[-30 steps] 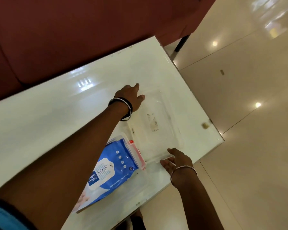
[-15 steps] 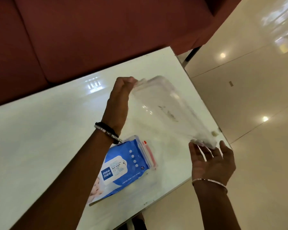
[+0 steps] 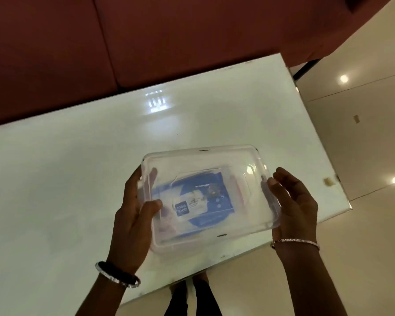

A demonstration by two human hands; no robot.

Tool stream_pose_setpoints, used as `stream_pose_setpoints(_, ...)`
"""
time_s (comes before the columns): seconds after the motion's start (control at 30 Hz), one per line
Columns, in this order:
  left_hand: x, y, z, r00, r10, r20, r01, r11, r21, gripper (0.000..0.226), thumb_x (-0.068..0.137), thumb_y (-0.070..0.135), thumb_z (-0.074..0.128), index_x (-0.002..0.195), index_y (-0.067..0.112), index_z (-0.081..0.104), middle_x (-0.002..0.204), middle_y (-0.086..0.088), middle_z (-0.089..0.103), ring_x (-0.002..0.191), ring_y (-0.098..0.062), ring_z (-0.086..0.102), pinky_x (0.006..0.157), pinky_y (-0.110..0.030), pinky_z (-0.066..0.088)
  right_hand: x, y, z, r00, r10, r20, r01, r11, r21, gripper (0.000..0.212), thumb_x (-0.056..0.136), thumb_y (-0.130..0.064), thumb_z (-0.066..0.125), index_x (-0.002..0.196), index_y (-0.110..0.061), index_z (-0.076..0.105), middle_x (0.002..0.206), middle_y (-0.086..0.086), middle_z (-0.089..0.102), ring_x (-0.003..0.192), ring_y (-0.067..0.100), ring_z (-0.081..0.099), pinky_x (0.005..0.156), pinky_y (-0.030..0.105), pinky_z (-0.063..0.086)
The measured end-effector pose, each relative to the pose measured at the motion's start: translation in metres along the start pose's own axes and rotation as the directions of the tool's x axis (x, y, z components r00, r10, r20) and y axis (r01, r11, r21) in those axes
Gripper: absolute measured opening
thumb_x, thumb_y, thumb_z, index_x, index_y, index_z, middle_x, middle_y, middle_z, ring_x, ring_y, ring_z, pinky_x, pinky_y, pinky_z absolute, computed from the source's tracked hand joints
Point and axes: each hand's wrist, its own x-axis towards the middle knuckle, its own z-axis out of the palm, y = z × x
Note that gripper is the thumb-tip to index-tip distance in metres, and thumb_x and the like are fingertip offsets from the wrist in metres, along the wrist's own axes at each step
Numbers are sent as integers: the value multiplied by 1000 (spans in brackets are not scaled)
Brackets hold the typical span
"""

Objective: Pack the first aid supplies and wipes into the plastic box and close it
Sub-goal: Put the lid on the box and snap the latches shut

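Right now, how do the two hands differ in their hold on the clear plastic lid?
The left hand has its thumb over the clear plastic lid; the right hand presses only against its short edge. The left wrist carries a dark bangle, the right wrist a thin silver bracelet. Both grip opposite short sides.

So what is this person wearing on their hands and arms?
Both forearms are bare, no sleeves in view. The left hand has a black band edged with a sparkly silver bangle at the wrist. The right hand wears one thin, studded silver bracelet.
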Motion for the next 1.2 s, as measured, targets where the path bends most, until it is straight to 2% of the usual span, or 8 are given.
stream_pose_setpoints(0.07,-13,-9,-6,998,4,-68,2,996,93,66,79,18,49,142,33,34,127,39,49,103,26,51,81,2,39,-5,7,6,999,-16,51,20,996,-81,32,84,-12,72,115,-18,70,115,3,71,112,20,66,98,37,50)
stream_pose_setpoints(0.17,-24,-29,-13,987,-40,-155,59,991,119,70,82,24,47,148,32,27,150,26,32,137,2,34,113,-29,34,-17,17,15,992,-40,120,58,987,-153,34,84,-13,73,117,-18,70,112,2,74,109,17,68,98,38,51)
stream_pose_setpoints(0.27,-27,-45,-15,976,-96,-196,114,990,82,72,84,24,45,151,31,19,156,22,16,148,-4,10,121,-44,20,-26,27,21,987,-78,143,104,976,-192,38,82,-11,74,119,-20,69,119,0,71,114,14,66,100,41,50)
stream_pose_setpoints(0.53,-35,-69,-18,973,-128,-191,134,991,19,67,86,21,45,150,25,25,156,11,30,142,-2,29,118,-37,29,-21,48,21,982,-115,152,153,951,-270,42,82,-17,75,123,-21,67,125,-5,68,118,12,63,103,45,49)
stream_pose_setpoints(0.7,-33,-76,-27,983,-123,-133,123,992,-12,61,91,15,52,148,23,33,148,8,45,129,6,46,99,-9,43,-18,50,22,975,-159,157,200,935,-292,44,84,-16,73,127,-20,63,127,-6,66,116,3,62,103,33,49)
stream_pose_setpoints(0.83,-31,-88,-36,985,-162,-64,155,983,-100,64,87,28,59,147,30,36,144,7,50,129,-11,52,98,-26,50,-18,52,22,970,-173,170,219,926,-308,43,85,-19,72,126,-25,62,127,-6,66,115,2,63,101,30,50)
stream_pose_setpoints(0.93,-31,-92,-41,959,-268,-87,254,955,-151,65,84,25,71,142,30,43,140,6,53,124,-13,55,83,-16,55,-16,53,20,960,-198,198,257,903,-343,45,85,-20,72,129,-19,61,129,-3,65,118,5,62,102,33,49)
stream_pose_setpoints(1.2,-24,-101,-48,905,-416,90,424,858,-291,64,74,36,78,131,18,56,120,-7,67,111,-31,64,87,-36,56,-16,61,18,944,-207,257,298,869,-394,47,91,-21,65,137,-20,54,138,-7,58,126,2,54,107,29,45)
